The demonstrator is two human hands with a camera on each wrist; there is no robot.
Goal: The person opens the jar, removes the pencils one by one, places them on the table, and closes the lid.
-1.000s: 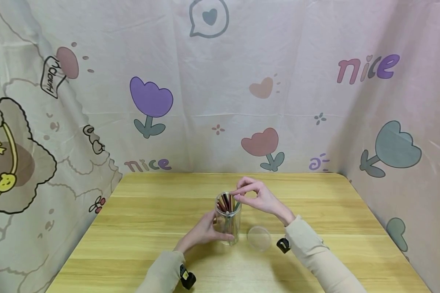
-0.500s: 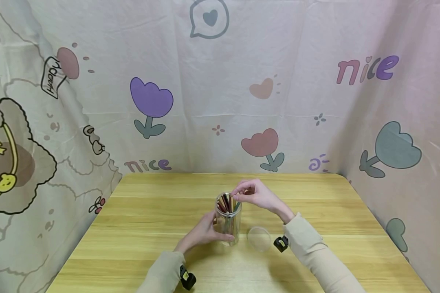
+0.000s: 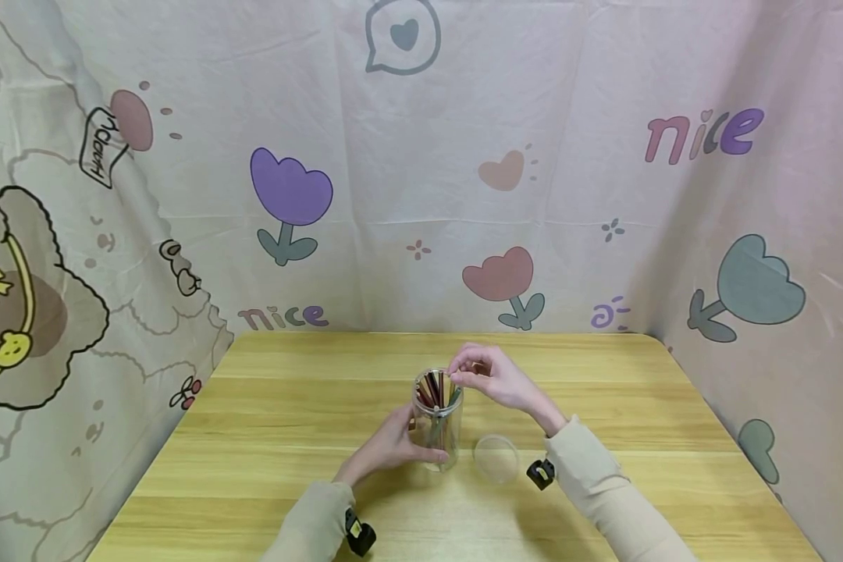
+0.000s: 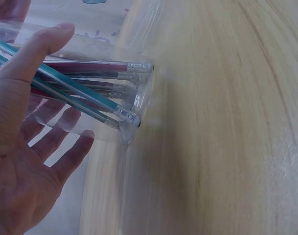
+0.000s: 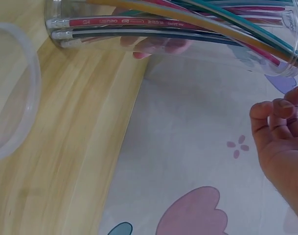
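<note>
Step in hand, prob.: handling slim multicolour pencils (image 3: 432, 389) at mouth of tall transparent cylindrical jar (image 3: 444, 429), upright on yellow wood-grain surface (image 3: 604, 406), well in from far edge. L hand (image 3: 392, 442) grips jar. R hand (image 3: 495, 378), fingers bent, is at rim; cannot tell if pinching a pencil. Round translucent lid (image 3: 496, 459) lies just beside jar, twd right edge. Next move likely req. steady L grip.

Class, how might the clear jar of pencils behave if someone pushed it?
The tall, narrow jar might tip if pushed high up. Smooth and clear, it may feel slippery. Being round and open-topped, it could roll once down, perhaps spilling its pencils.
</note>
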